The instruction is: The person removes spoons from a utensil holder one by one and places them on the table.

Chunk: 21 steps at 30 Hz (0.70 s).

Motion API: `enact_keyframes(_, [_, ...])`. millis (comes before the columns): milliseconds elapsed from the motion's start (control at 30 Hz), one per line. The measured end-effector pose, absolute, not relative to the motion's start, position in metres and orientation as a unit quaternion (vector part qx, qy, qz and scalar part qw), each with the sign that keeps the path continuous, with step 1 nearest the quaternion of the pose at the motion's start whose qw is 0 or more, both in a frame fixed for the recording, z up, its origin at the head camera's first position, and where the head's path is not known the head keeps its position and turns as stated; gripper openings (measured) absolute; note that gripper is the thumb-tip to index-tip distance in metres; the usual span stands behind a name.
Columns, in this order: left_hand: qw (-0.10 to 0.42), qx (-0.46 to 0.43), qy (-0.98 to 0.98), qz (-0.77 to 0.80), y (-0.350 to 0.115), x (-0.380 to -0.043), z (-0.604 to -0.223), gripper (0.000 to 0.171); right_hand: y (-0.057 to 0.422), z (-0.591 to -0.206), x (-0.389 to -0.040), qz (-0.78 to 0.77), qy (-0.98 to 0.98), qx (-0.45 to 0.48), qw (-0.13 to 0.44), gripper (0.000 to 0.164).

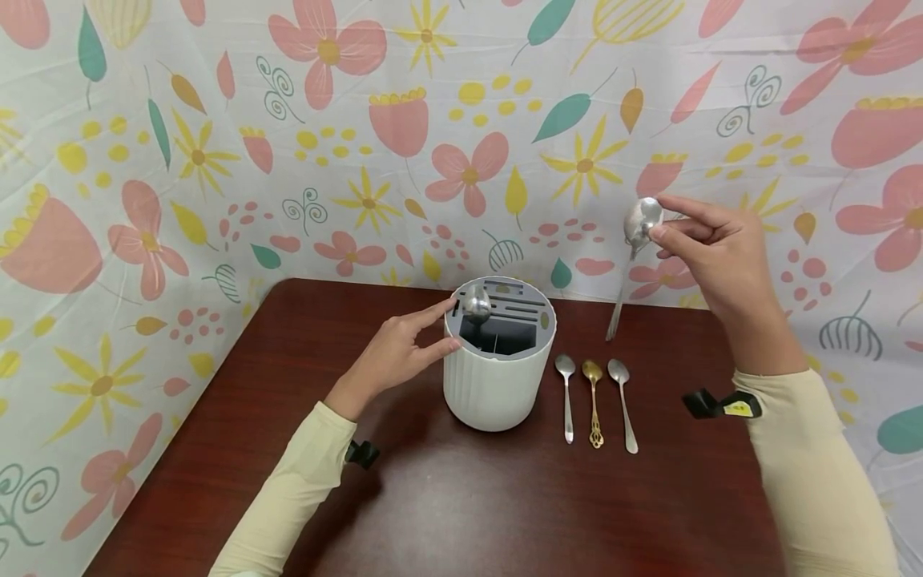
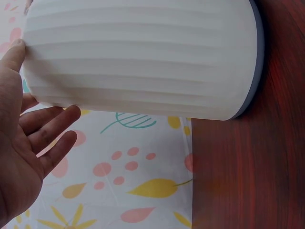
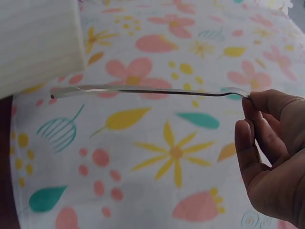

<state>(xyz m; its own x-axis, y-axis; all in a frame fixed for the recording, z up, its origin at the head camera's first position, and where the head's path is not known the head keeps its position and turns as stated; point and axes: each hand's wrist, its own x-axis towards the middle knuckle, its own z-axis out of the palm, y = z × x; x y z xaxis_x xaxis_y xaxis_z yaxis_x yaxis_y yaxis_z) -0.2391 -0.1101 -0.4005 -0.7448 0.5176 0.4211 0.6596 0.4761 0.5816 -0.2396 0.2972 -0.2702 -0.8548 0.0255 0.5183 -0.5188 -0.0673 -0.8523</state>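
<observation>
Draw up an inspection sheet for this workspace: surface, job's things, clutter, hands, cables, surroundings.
Surface: dark reddish-brown table, shiny.
Job's things: white holder upright, with a standing spoon in it, bowl up; beside it, a row of a silver spoon, a gold spoon and another silver spoon, bowls toward the back.
Clutter: nothing seen.
Left hand: touching the holder at its rim.
Right hand: raised, pinching a raised spoon by its bowl, handle hanging down.
Cables: nothing seen.
Surroundings: flower-patterned cloth behind the table and along its left.
</observation>
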Motion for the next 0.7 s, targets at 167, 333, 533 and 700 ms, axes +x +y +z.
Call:
enact_keyframes(167, [0.083,-0.339,-0.856,-0.381,-0.109,-0.239,-0.399,0.067,0.315,-0.285,-0.239,0.682,-0.682,0.169,0.204,0.038])
enact_keyframes(333, [0.079,-0.337,-0.858,-0.381,-0.109,-0.238,-0.400,0.067,0.332,-0.300,-0.237,0.676,-0.695,0.154,0.188,0.041])
enact_keyframes(533, [0.091,-0.342,-0.855,-0.379,-0.109,-0.238,-0.400,0.068,0.351,-0.318,-0.234,0.656,-0.723,0.111,0.185,0.039])
enact_keyframes(700, [0.096,-0.344,-0.854,-0.379,-0.109,-0.238,-0.401,0.068,0.365,-0.331,-0.232,0.623,-0.755,0.085,0.189,0.038])
